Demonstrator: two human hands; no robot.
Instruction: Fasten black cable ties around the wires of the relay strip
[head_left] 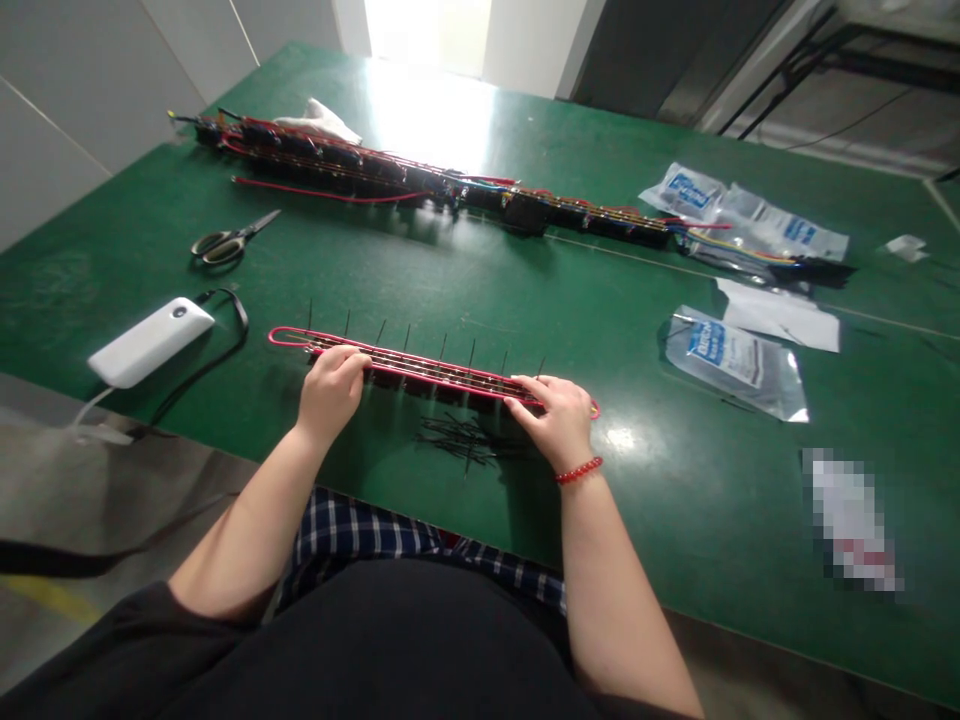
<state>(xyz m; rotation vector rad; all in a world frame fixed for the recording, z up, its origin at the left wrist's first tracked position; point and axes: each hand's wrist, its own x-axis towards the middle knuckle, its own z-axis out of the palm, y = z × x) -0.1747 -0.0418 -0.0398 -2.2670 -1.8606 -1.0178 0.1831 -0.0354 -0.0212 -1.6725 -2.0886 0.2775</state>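
Note:
A long, narrow wire bundle [435, 372] edged with red wire lies across the green table in front of me. Several thin black ties stick up along its length. My left hand [335, 388] is closed on the bundle near its left end, fingers pressed together. Near the right end, my right hand [553, 412] grips it between thumb and fingers, a red bead bracelet on the wrist. Just below the bundle, a loose pile of black ties [465, 438] rests on the table.
Scissors [229, 243] and a white power bank [151, 342] with cables are at the left. Long dark wired assemblies [405, 175] stretch across the back of the green table [360, 270]. Plastic bags [739, 360] and white paper [784, 312] lie at the right.

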